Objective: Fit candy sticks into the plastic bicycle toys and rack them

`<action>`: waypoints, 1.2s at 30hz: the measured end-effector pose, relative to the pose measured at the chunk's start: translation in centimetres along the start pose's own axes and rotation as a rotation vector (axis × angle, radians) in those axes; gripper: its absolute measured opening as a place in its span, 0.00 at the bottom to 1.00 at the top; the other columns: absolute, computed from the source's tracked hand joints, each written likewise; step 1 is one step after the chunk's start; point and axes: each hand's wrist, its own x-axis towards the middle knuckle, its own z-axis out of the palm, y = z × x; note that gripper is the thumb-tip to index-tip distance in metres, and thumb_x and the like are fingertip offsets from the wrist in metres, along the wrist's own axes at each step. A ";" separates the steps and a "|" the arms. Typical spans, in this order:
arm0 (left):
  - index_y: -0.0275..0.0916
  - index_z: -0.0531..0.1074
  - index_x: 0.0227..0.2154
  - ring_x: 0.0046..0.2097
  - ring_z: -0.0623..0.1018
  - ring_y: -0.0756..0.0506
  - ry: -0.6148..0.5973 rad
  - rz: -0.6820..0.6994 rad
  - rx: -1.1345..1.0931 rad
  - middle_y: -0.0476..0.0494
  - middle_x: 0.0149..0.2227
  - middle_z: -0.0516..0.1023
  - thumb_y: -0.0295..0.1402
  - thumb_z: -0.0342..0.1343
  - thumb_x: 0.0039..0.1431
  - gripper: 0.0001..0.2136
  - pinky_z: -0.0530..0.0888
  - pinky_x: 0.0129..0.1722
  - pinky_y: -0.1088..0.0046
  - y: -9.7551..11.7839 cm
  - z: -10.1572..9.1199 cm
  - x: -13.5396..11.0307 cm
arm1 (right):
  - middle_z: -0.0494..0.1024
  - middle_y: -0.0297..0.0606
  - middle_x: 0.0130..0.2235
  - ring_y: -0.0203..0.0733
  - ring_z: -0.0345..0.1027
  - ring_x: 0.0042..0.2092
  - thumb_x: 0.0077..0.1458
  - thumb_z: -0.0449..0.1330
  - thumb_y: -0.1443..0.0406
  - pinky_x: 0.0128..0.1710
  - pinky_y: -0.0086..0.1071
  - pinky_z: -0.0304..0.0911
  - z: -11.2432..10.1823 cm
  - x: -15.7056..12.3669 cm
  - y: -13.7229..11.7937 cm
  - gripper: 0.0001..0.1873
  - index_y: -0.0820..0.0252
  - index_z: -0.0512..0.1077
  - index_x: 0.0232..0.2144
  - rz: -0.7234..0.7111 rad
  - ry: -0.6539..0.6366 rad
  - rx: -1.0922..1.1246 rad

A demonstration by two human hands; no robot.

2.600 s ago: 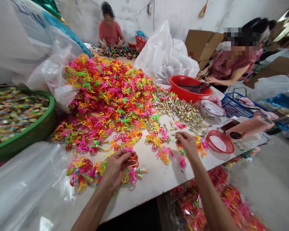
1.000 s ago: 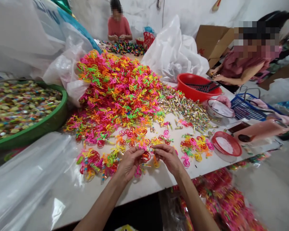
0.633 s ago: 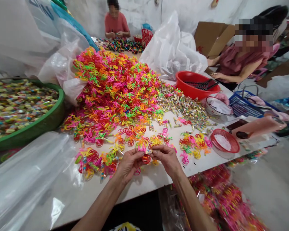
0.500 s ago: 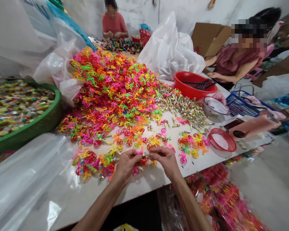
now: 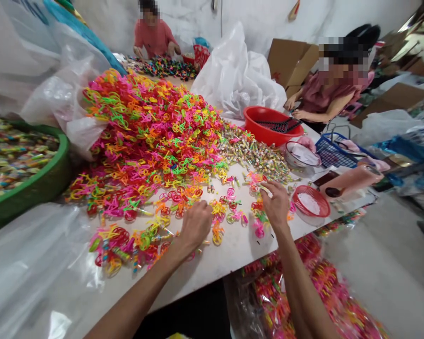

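Note:
A big heap of neon plastic bicycle toys (image 5: 151, 136) covers the white table (image 5: 229, 254). Beside it lies a spread of small wrapped candy tubes (image 5: 257, 153). My left hand (image 5: 196, 223) rests curled over loose bicycles near the table's front, its fingers closed on something I cannot make out. My right hand (image 5: 275, 202) reaches forward over a small cluster of bicycles (image 5: 259, 219), its fingertips pinching a small pale piece near the candy tubes. A group of bicycles fitted with tubes (image 5: 123, 242) lies to the left of my left hand.
A green basin of candies (image 5: 38, 186) stands at the left, clear plastic sheet (image 5: 31, 273) in front. A red basin (image 5: 268, 127), small red basket (image 5: 311, 202), blue basket (image 5: 334, 153) and pink tape dispenser (image 5: 349, 181) sit right. Two people work across the table.
My hands were together at the front working on one bicycle. They have parted: the left dropped onto the loose bicycles, the right reached forward toward the candy tubes.

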 end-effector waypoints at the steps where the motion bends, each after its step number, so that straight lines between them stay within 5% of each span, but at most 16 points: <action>1: 0.37 0.72 0.30 0.42 0.71 0.42 -0.061 0.038 0.115 0.40 0.37 0.73 0.28 0.47 0.55 0.08 0.67 0.39 0.66 0.7 0.6 0.3 | 0.76 0.42 0.39 0.47 0.67 0.43 0.44 0.57 0.62 0.40 0.39 0.62 0.4 -0.3 -0.1 0.12 0.59 0.76 0.30 -0.014 -0.056 -0.018; 4: 0.38 0.70 0.37 0.44 0.70 0.41 -0.173 0.092 0.270 0.39 0.41 0.72 0.26 0.48 0.55 0.09 0.66 0.36 0.67 1.9 2.6 -0.1 | 0.77 0.39 0.31 0.41 0.69 0.31 0.46 0.55 0.63 0.32 0.33 0.63 2.9 -2.0 -0.7 0.10 0.60 0.76 0.27 0.027 -0.349 0.079; 6: 0.39 0.69 0.40 0.42 0.71 0.42 -0.182 0.040 0.277 0.39 0.40 0.72 0.28 0.46 0.57 0.10 0.65 0.35 0.67 1.8 3.7 -1.2 | 0.77 0.37 0.30 0.38 0.68 0.29 0.47 0.54 0.63 0.31 0.30 0.62 5.1 -2.6 -1.3 0.10 0.59 0.75 0.27 0.031 -0.415 0.065; 11: 0.38 0.64 0.49 0.47 0.69 0.38 0.029 -0.023 0.218 0.35 0.46 0.70 0.39 0.45 0.59 0.18 0.62 0.44 0.61 0.2 5.9 -3.6 | 0.77 0.39 0.35 0.41 0.69 0.39 0.51 0.51 0.63 0.36 0.31 0.59 10.9 -0.6 -3.7 0.12 0.58 0.74 0.32 -0.062 -0.500 -0.318; 16: 0.35 0.68 0.43 0.42 0.72 0.39 -0.126 -0.096 0.160 0.36 0.37 0.75 0.30 0.46 0.54 0.14 0.64 0.40 0.63 0.1 5.2 -2.5 | 0.76 0.45 0.39 0.47 0.68 0.42 0.49 0.54 0.60 0.36 0.34 0.59 14.1 1.4 -5.7 0.15 0.60 0.71 0.39 -0.051 -0.701 -0.589; 20: 0.38 0.72 0.35 0.35 0.74 0.43 -0.136 -0.246 -0.140 0.43 0.31 0.77 0.29 0.51 0.46 0.12 0.66 0.34 0.69 -0.5 2.9 -1.2 | 0.76 0.47 0.39 0.49 0.69 0.43 0.43 0.57 0.67 0.36 0.33 0.59 13.7 1.6 -5.0 0.15 0.62 0.72 0.37 -0.015 -0.737 -0.616; 27: 0.35 0.71 0.32 0.27 0.75 0.49 -0.087 -0.529 -1.376 0.46 0.28 0.77 0.29 0.55 0.43 0.10 0.70 0.24 0.75 -1.4 0.2 -1.9 | 0.76 0.42 0.36 0.45 0.69 0.38 0.42 0.56 0.70 0.33 0.31 0.59 11.4 1.0 -4.4 0.21 0.62 0.68 0.43 -0.028 -0.635 -0.516; 30: 0.34 0.71 0.28 0.27 0.76 0.49 -0.103 -0.589 -1.596 0.45 0.27 0.77 0.29 0.59 0.42 0.08 0.72 0.25 0.74 -1.8 -0.4 -2.2 | 0.74 0.34 0.28 0.38 0.67 0.29 0.42 0.58 0.65 0.27 0.28 0.57 9.4 -0.2 -4.4 0.15 0.60 0.69 0.37 0.104 -0.564 -0.055; 33: 0.33 0.70 0.25 0.25 0.75 0.50 -0.067 -0.641 -1.617 0.45 0.25 0.76 0.30 0.61 0.42 0.07 0.72 0.24 0.76 -2.1 -0.2 -2.5 | 0.68 0.28 0.20 0.30 0.57 0.18 0.39 0.62 0.62 0.18 0.25 0.50 7.2 -3.0 -4.6 0.11 0.60 0.68 0.27 0.371 -0.568 0.531; 36: 0.34 0.69 0.23 0.24 0.75 0.50 -0.019 -0.674 -1.607 0.48 0.22 0.75 0.29 0.63 0.39 0.08 0.73 0.25 0.75 -2.2 0.4 -2.6 | 0.66 0.25 0.18 0.27 0.51 0.15 0.37 0.64 0.64 0.15 0.24 0.47 5.4 -6.2 -5.0 0.11 0.60 0.65 0.24 0.556 -0.603 0.850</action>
